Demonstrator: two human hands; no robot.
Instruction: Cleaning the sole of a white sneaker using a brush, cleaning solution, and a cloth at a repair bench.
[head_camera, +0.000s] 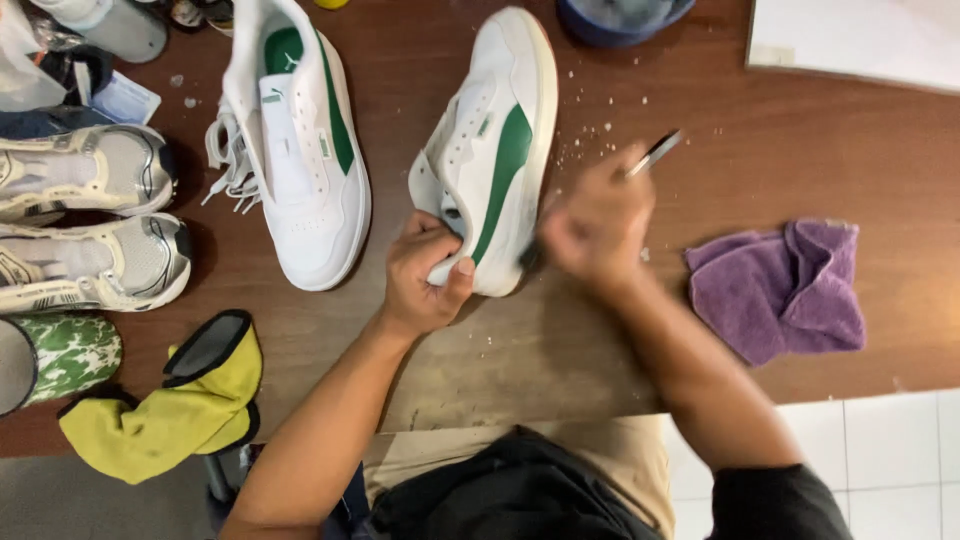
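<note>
Brown wooden tabletop (820, 330) fills most of the view, with pale floor tiles showing at the lower right. Near its middle a white sneaker with a green side stripe (500, 150) lies tipped on its side, sole edge turned toward the right, and the left hand (425, 275) pinches its heel end firmly, thumb pressed over the rim. The right hand (598, 222) is blurred just beside the sole; it is closed around a slim tool with a dark and silvery handle (655, 153), whose working end is hidden against the shoe. Small white crumbs (590, 130) are scattered on the wood by the sole, which suggests cleaning of that edge is well under way, though how much remains cannot be told since the rubbed spot is covered. The upper looks clean and bright. Its mate (300, 150), laces loose, rests upright just to the left. A crumpled purple cloth (785, 290) lies apart to the right, a yellow cloth with black trim (175, 410) at lower left, and two grey running shoes (90, 215) at the left edge.
</note>
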